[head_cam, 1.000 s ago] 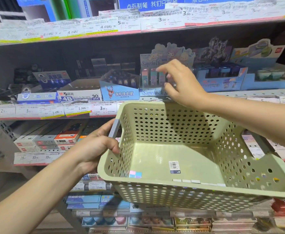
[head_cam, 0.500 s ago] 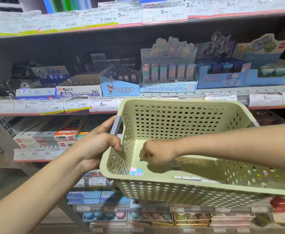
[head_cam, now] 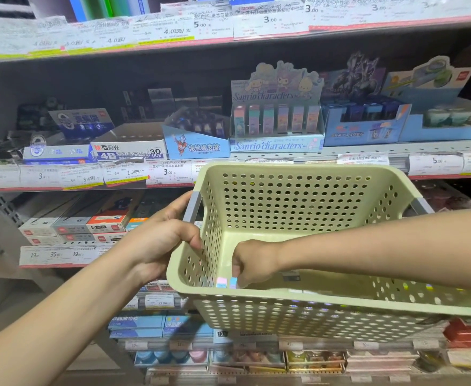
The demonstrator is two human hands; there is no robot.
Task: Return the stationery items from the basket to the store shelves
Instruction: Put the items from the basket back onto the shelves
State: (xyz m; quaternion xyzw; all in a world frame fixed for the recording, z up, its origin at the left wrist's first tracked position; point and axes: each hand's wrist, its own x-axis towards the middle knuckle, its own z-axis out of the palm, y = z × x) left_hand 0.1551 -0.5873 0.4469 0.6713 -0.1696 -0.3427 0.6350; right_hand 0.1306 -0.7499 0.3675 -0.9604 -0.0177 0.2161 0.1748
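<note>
A: Eraser (head_cam: 225,282), pink and lilac, small. Lies on the basket floor in the near-left corner, hard against the near wall. Looks like the last loose item; the flat white patch further right on the floor reads as a stuck label, not stock.

B: Right hand (head_cam: 252,261)?

A: Down inside the basket (head_cam: 298,171), knuckles up, fingers curled over the eraser. Fingertips touch it or nearly so. Whether the pinch has closed I cannot tell; the fingers hide the contact.

B: And the left hand (head_cam: 162,240)?

A: Wrapped round the left rim just below the grey handle (head_cam: 192,207), thumb outside, fingers hooked in through the wall. That is the carrying grip. It holds the basket out in front of the shelves and tipped toward the wearer, which is likely why the eraser sits in the low corner.

B: Why that height?

A: My guess: it keeps the floor in sight and the shelf within one reach. Sanrio display box (head_cam: 276,126) stands on the shelf just behind the far rim, a row of pastel pieces upright in it, colours much like the eraser's. Probable home, not certain.

B: Neighbours?

A: Blue eraser box (head_cam: 196,146) to its left, dark blue display (head_cam: 365,123) to its right. Price tags (head_cam: 167,171) along the shelf edge.
</note>
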